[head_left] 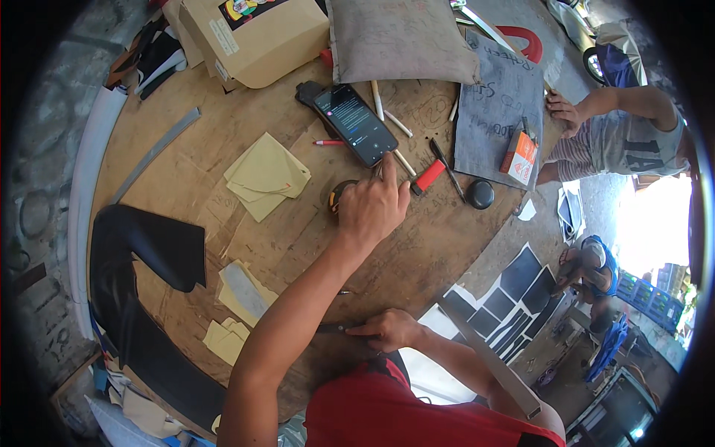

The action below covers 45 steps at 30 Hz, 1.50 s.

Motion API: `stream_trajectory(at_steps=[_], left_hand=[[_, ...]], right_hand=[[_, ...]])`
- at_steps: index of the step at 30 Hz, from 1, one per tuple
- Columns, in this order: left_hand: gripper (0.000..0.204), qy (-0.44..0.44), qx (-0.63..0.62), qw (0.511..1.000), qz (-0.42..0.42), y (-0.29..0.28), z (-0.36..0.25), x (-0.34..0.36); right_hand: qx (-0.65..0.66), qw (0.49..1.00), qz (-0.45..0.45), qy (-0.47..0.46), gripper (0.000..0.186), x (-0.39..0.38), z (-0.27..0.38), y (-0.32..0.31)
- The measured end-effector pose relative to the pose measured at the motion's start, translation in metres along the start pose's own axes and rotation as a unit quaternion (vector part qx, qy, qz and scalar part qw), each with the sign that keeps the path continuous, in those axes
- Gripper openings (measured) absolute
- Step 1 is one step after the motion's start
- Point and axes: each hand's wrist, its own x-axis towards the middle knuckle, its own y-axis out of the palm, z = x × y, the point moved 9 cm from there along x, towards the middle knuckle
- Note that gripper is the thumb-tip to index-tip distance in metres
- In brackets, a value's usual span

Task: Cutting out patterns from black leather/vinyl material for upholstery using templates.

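My left hand point(372, 203) reaches across the wooden table with its index finger stretched onto the lower edge of a smartphone point(356, 123). The phone's dark screen is lit with lines of text. Nothing is gripped in that hand; its other fingers are partly curled. Beside its wrist a yellow-and-black tape measure point(337, 197) is partly covered. Close to my body, my right hand point(389, 330) has its fingers closed at the end of a dark flat strip point(331, 328), whose other end is hidden behind my left forearm. Yellowish paper sheets point(267, 175) lie left of the phone.
A grey cushion point(406, 41) and cardboard box point(257, 45) stand at the back. Right of the phone lie a red marker-like object point(429, 177), a black round lid point(479, 194) and a grey sheet point(488, 112). Black curved material point(149, 335) lies left. Another person's hand point(566, 112) rests at the right edge.
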Motion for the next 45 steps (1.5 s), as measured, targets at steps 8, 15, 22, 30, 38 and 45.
stream_trajectory(at_steps=[8, 15, 22, 30, 38, 45], left_hand=[[0.060, -0.017, 0.022, 0.997, 0.068, 0.008, 0.004, 0.004], [0.064, -0.026, 0.025, 0.995, 0.091, 0.009, 0.008, 0.004], [0.068, -0.042, 0.001, 0.995, 0.095, 0.016, 0.015, 0.003], [0.068, -0.040, -0.010, 0.994, 0.101, 0.019, 0.016, 0.004], [0.068, -0.004, 0.025, 0.999, 0.043, 0.015, 0.014, 0.001], [0.071, 0.007, 0.016, 0.999, -0.051, 0.018, 0.015, -0.008]], right_hand=[[0.006, 1.000, 0.004, 0.000, 0.055, 0.001, 0.002, -0.002], [0.024, 1.000, 0.009, 0.013, 0.055, 0.002, 0.005, -0.007], [0.020, 1.000, 0.001, 0.011, 0.054, 0.004, 0.010, -0.011], [0.018, 1.000, -0.025, -0.003, 0.051, 0.004, 0.010, -0.013], [0.026, 0.999, -0.019, 0.010, 0.051, 0.003, 0.008, -0.011], [0.019, 1.000, -0.016, 0.012, 0.052, 0.003, 0.008, -0.010]])
